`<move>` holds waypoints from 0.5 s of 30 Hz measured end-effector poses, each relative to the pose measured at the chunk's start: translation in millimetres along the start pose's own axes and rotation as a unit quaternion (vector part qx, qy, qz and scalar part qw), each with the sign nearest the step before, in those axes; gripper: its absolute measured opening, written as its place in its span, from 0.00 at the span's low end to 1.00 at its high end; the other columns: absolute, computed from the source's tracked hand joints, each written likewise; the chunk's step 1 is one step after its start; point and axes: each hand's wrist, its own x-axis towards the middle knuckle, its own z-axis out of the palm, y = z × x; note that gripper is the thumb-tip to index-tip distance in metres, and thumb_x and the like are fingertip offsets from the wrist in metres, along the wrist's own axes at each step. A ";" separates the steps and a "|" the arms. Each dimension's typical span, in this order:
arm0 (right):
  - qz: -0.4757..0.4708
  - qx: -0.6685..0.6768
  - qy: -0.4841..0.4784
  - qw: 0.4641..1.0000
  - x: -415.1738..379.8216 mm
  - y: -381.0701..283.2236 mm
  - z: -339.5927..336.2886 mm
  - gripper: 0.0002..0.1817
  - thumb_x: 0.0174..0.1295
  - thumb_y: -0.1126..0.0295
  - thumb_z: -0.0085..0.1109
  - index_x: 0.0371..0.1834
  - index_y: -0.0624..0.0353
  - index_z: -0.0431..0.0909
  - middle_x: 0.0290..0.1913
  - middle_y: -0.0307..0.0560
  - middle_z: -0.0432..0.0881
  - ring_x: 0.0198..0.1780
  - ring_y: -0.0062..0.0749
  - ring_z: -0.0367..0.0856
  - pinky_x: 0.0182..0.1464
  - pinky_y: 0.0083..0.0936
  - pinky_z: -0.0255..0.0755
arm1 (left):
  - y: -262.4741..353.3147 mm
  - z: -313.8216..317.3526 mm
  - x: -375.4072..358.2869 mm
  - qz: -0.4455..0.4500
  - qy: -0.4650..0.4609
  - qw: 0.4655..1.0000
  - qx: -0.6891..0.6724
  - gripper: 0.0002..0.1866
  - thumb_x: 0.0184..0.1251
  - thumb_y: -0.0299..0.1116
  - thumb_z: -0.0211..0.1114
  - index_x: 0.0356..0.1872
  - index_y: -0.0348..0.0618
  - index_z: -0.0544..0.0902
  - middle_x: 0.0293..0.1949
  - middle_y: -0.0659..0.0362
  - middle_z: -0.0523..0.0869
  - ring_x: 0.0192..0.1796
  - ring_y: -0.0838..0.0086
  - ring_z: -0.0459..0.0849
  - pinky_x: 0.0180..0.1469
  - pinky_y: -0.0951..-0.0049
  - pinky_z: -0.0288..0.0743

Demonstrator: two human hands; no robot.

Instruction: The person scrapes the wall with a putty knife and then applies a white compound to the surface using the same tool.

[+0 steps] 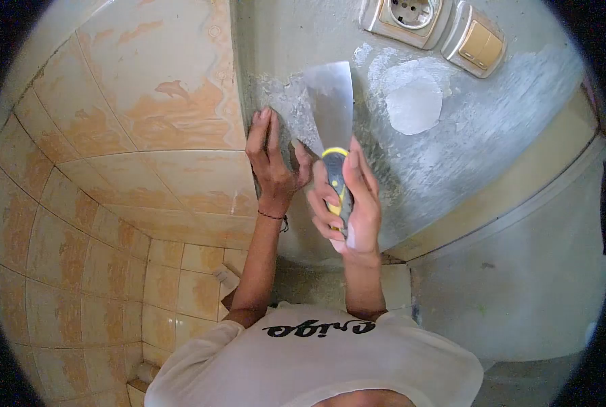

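Observation:
My right hand is wrapped around the black and yellow handle of a putty knife. The wide metal blade points up and away from me, overlapping a rough, flaking patch on the grey wall. To its left, my left hand is open, with fingers stretched toward the rough patch right beside the edge of the tiles and the thumb held apart. A dark bracelet circles that wrist.
Orange-and-cream tiles with a dolphin pattern cover the left side. A round white filler patch lies right of the blade. Above it are a power socket and a light switch. A frame edge runs along the right.

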 end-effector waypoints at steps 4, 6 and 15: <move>0.003 -0.013 -0.003 1.000 0.0 -2.5 4.1 0.31 0.80 0.52 0.41 0.81 0.49 0.50 0.24 0.35 0.62 0.14 0.14 0.58 0.10 0.11 0.50 | -2.2 0.2 -2.5 0.000 -0.008 1.000 0.007 0.31 0.61 0.28 0.62 0.66 0.26 0.70 0.66 0.42 0.70 0.69 0.49 0.69 0.72 0.53 0.68; -0.005 -0.033 0.011 0.999 -5.4 -2.0 1.7 0.31 0.80 0.53 0.41 0.81 0.49 0.52 0.24 0.35 0.62 0.14 0.14 0.57 0.10 0.12 0.50 | -1.1 0.0 -0.7 0.004 -0.006 1.000 0.013 0.32 0.59 0.28 0.62 0.66 0.26 0.70 0.66 0.42 0.70 0.69 0.49 0.69 0.72 0.52 0.68; -0.011 -0.035 0.010 0.999 -7.1 -3.5 -2.0 0.27 0.81 0.55 0.35 0.80 0.47 0.52 0.24 0.37 0.62 0.12 0.14 0.56 0.07 0.11 0.51 | -1.0 1.4 -0.5 0.005 -0.002 1.000 0.010 0.32 0.59 0.28 0.61 0.66 0.27 0.70 0.66 0.42 0.70 0.69 0.50 0.69 0.72 0.52 0.68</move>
